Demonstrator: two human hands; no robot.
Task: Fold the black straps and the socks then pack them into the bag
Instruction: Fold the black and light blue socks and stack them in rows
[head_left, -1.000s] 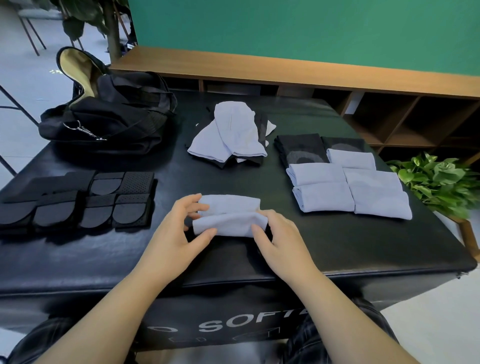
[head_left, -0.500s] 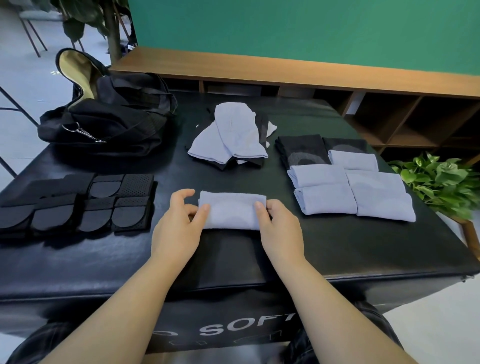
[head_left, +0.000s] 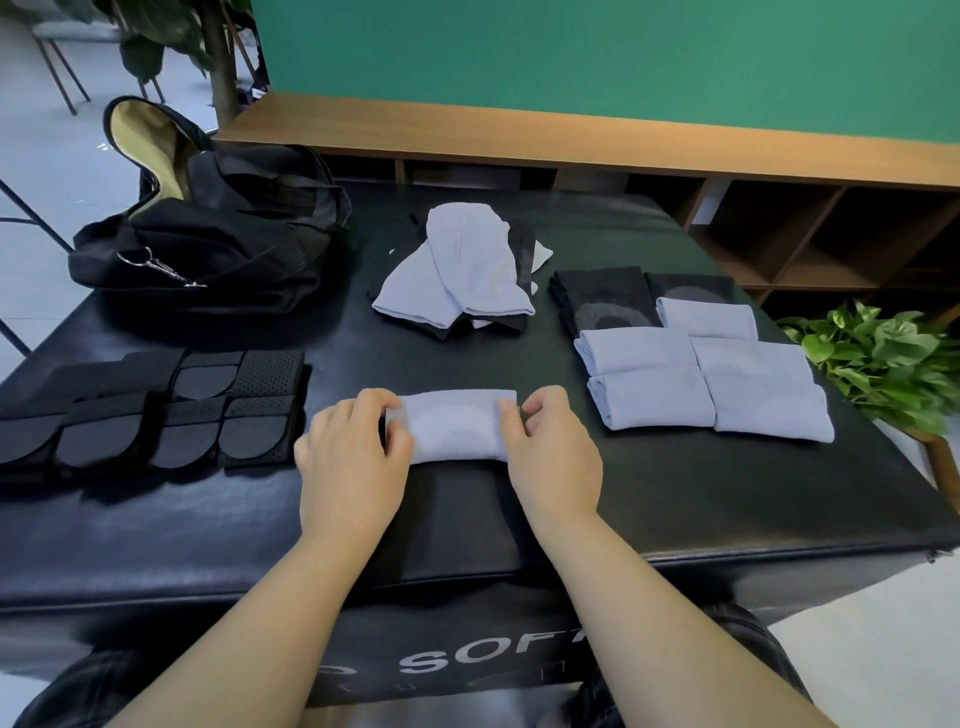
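Head view, desk (head_left: 675, 499): a black padded top carried every item; white lettering showed on its front face.
Folded sock (head_left: 454, 427): pale blue, lay flat near the front edge, between the two hands.
Left hand (head_left: 353, 457): its fingers (head_left: 387, 415) curled over the sock's left end, gripping it.
Right hand (head_left: 553, 457): its fingers (head_left: 530, 413) curled round the sock's right end, gripping it.
Finished socks (head_left: 701, 374): a neat block of folded pale blue and black pieces lay to the right of the hands, apart from them.
Unfolded socks (head_left: 462, 275): a loose heap of pale blue over black sat behind the held sock, mid-desk.
Black straps (head_left: 150, 410): folded, lined up in rows at the left side of the desk.
Bag (head_left: 208, 239): black, unzipped with its tan lining showing, stood at the far left corner behind the straps.
Surroundings: a wooden shelf (head_left: 779, 218) stood against a green wall; a leafy plant (head_left: 883, 358) stood beside the desk's right edge.
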